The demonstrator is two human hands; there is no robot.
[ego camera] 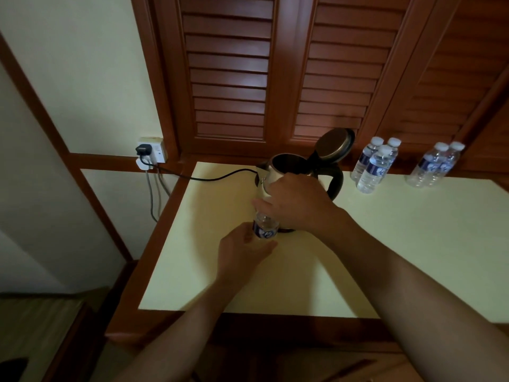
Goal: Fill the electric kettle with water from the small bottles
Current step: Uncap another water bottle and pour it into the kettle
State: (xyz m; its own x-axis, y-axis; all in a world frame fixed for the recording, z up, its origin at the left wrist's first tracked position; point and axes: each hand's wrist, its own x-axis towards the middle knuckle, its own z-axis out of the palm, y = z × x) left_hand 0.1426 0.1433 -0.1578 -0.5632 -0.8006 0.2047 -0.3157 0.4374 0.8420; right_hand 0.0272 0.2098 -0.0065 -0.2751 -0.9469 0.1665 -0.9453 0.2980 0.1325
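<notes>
A steel electric kettle with a black handle stands at the back of the pale yellow table, its lid tipped up and open. In front of the kettle a small water bottle with a blue label stands upright. My left hand is wrapped around its lower body. My right hand covers its top, fingers closed over the cap, which is hidden.
Three small full bottles stand right of the kettle, and two more further right. The kettle's black cord runs left to a wall socket. Wooden louvred doors stand behind the table.
</notes>
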